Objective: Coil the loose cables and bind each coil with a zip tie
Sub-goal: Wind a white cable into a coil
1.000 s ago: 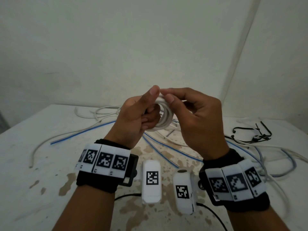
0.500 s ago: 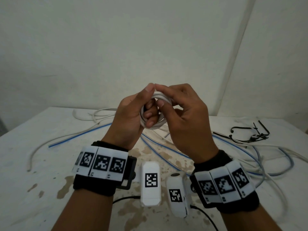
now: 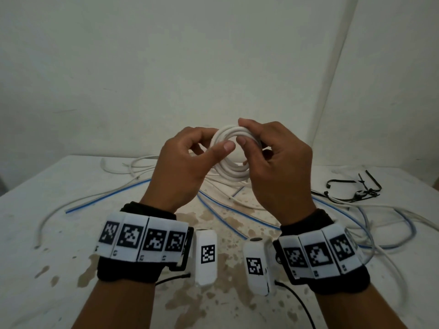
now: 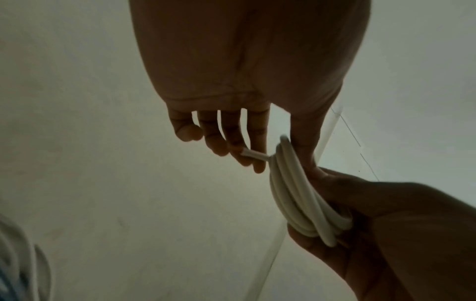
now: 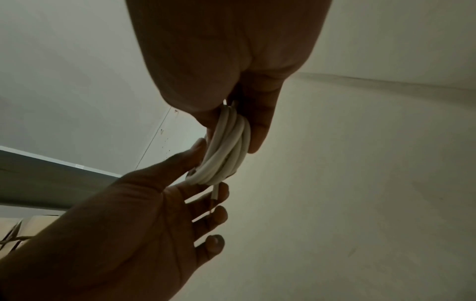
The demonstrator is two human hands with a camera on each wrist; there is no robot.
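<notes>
The white cable coil (image 3: pixel 229 151) is up in the air between my hands, above the table (image 3: pixel 47 233), its loops bunched together. My right hand (image 3: pixel 280 162) pinches the coil's right side, thumb in front and fingers curled behind. My left hand (image 3: pixel 185 162) is at the coil's left side, thumb lying across the front of the loops and fingers only loosely bent behind; the short cable end (image 4: pixel 253 154) rests against those fingertips. Beyond and below my hands, loose cables (image 3: pixel 133 172) lie spread on the table. Off past my right hand sits a small heap of black zip ties (image 3: pixel 356 188).
</notes>
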